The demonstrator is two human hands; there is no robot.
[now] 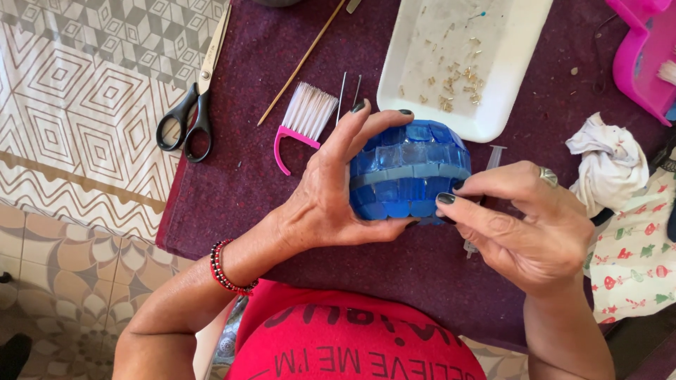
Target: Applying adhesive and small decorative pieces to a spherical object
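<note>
mostly covered already: rounded blue tiled object (408, 172) clad in rows of glossy square blue tiles, one paler band across the middle; far side hidden, so remaining gaps impossible to judge. held just above the maroon surface (394, 267), cupped in the left hand (331, 197). right hand (524, 225) pinched narrow at its right edge.

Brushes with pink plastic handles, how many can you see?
2: one pink-handled white-bristle brush on the maroon cloth beside the black-handled scissors; another, mostly cut off, at the right edge.
</note>
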